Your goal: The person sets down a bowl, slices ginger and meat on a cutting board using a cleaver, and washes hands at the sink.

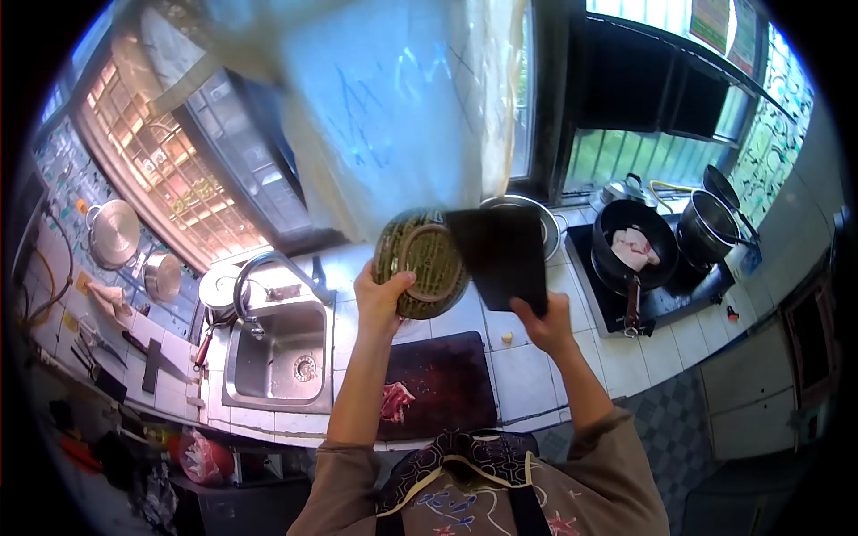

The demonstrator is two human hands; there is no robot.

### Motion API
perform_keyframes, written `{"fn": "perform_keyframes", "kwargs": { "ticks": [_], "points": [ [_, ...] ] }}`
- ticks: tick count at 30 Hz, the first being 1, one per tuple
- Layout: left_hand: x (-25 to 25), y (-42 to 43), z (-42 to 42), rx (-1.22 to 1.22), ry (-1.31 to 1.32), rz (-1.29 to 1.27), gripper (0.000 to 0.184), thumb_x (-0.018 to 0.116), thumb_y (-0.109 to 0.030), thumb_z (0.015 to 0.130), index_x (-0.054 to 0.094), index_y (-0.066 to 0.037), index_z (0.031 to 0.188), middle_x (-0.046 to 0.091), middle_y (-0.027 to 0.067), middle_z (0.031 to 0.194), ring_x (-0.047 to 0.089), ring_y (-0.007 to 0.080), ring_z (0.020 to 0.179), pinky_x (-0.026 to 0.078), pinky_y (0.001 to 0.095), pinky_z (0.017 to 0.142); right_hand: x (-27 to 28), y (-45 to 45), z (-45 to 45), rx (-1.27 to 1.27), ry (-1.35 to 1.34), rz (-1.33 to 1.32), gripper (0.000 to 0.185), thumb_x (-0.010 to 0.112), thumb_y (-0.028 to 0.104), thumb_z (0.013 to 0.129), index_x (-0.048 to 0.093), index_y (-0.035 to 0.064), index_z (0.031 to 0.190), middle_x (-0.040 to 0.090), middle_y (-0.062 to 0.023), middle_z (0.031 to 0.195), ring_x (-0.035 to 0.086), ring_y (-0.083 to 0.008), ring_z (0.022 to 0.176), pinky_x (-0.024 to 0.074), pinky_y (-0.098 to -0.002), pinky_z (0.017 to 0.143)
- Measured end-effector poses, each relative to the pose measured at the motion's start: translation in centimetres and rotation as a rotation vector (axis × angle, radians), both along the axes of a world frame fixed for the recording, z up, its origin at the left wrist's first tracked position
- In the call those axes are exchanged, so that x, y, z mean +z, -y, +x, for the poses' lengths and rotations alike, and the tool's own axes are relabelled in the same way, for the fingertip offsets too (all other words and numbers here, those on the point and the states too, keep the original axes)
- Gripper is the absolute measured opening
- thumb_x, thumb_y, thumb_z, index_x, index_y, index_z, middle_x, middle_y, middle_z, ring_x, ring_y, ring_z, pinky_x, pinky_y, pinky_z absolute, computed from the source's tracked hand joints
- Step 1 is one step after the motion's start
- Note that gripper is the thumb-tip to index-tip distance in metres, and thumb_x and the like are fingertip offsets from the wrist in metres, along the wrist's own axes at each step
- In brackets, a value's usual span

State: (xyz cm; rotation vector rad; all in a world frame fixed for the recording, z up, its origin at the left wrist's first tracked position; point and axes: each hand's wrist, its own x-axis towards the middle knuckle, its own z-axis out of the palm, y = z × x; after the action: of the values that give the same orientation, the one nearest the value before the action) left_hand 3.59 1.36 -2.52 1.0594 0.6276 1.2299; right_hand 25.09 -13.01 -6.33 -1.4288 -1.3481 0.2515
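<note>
My left hand (382, 299) grips a green patterned bowl (431, 261), turned so that its underside and round foot ring face me. In my right hand (547, 323) is a cleaver (502, 257) with a broad dark blade; its handle is hidden in my fist. The blade's left edge meets or overlaps the bowl's right side; whether they touch I cannot tell. Both are raised above the counter. Below them lies a dark cutting board (456, 375) with a piece of raw red meat (396, 402) at its left side.
To the left is a steel sink (234, 380) with a curved faucet (246, 290). On the right, a black wok (657, 237) holding pale meat (633, 248) sits on the stove (594, 304), beside a dark pot (712, 223). A metal pan (551, 234) stands behind the cleaver.
</note>
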Motion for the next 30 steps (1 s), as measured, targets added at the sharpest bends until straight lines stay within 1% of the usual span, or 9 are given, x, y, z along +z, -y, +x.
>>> {"fn": "perform_keyframes", "kwargs": {
  "ticks": [3,7,11,15,19,22,23,27,30],
  "points": [
    [-0.9,0.7,1.1,-0.061,-0.02,0.045,0.041,0.066,0.008,0.069,0.054,0.009,0.108,0.063,0.0136,0.094,0.063,0.0192,0.08,0.054,0.0301,0.075,2.0,-1.7,-1.6,0.1,-0.061,0.064,0.023,0.07,0.021,0.082,0.061,0.0008,0.077,0.053,-0.0127,0.054,0.05,-0.024,0.046,0.0397,-0.0347,0.048],
    [0.3,0.0,-1.3,-0.023,-0.006,-0.041,0.04,0.066,0.007,0.069,0.055,0.008,0.107,0.063,0.0135,0.095,0.063,0.0187,0.081,0.054,0.0301,0.076,-5.0,0.2,1.7,0.02,0.145,-0.121,0.021,0.071,0.024,0.079,0.066,0.0033,0.082,0.06,-0.0181,0.063,0.06,-0.0364,0.059,0.0443,-0.0379,0.051],
    [-0.5,-1.7,-2.2,0.059,-0.043,-0.015,0.039,0.066,0.007,0.069,0.055,0.008,0.106,0.062,0.0136,0.095,0.063,0.0194,0.081,0.054,0.0305,0.074,-8.4,2.2,2.9,-0.132,0.082,-0.148,0.018,0.071,0.021,0.079,0.067,0.0041,0.083,0.062,-0.0181,0.066,0.063,-0.0368,0.063,0.046,-0.0384,0.052],
    [-2.5,-0.8,0.2,-0.003,-0.091,-0.037,0.041,0.068,0.006,0.069,0.055,0.008,0.107,0.062,0.0121,0.095,0.062,0.0184,0.081,0.053,0.0295,0.076,-2.2,-0.8,0.1,0.02,-0.012,0.02,0.02,0.071,0.019,0.081,0.063,0.0002,0.081,0.055,-0.0158,0.057,0.055,-0.0287,0.048,0.041,-0.0352,0.048],
    [-3.6,0.1,1.0,-0.032,-0.125,-0.062,0.043,0.068,0.006,0.067,0.056,0.007,0.108,0.062,0.0108,0.096,0.062,0.0179,0.083,0.052,0.0305,0.078,0.5,-2.7,-0.8,0.093,-0.016,0.054,0.019,0.07,0.018,0.082,0.062,0.0007,0.08,0.054,-0.0145,0.057,0.052,-0.0218,0.048,0.0408,-0.0342,0.049],
    [-3.4,-0.5,0.0,0.006,-0.031,-0.179,0.037,0.065,0.007,0.069,0.056,0.006,0.105,0.062,0.0112,0.096,0.062,0.0193,0.083,0.052,0.0311,0.078,-6.1,-0.7,2.1,-0.014,0.09,-0.193,0.026,0.069,0.028,0.081,0.064,0.0029,0.077,0.059,-0.0185,0.062,0.059,-0.0379,0.059,0.0435,-0.0399,0.051],
    [-4.0,-1.0,-0.2,0.054,-0.032,-0.191,0.035,0.065,0.008,0.07,0.056,0.006,0.104,0.062,0.0113,0.097,0.062,0.0196,0.083,0.053,0.0311,0.077,-9.1,1.1,3.2,-0.086,0.113,-0.28,0.028,0.068,0.031,0.081,0.065,0.0035,0.076,0.059,-0.0186,0.062,0.06,-0.0381,0.06,0.0439,-0.041,0.052],
    [-11.6,-3.5,1.2,0.043,-0.098,-0.319,0.035,0.068,0.005,0.069,0.058,0.005,0.101,0.063,0.0097,0.091,0.063,0.0183,0.08,0.052,0.0286,0.073,-17.3,8.9,5.0,-0.33,0.011,-0.523,0.038,0.069,0.037,0.08,0.066,-0.0011,0.076,0.061,-0.0204,0.063,0.063,-0.0388,0.063,0.0452,-0.0418,0.053],
    [-20.8,-3.4,4.3,0.045,-0.147,-0.452,0.04,0.069,0.002,0.068,0.059,0.002,0.106,0.064,0.008,0.095,0.063,0.0196,0.084,0.052,0.0318,0.078,-18.5,13.5,3.5,-0.396,-0.153,-0.525,0.036,0.07,0.031,0.081,0.064,-0.004,0.073,0.059,-0.0184,0.059,0.061,-0.0254,0.055,0.0445,-0.0374,0.052]
  ]
}}
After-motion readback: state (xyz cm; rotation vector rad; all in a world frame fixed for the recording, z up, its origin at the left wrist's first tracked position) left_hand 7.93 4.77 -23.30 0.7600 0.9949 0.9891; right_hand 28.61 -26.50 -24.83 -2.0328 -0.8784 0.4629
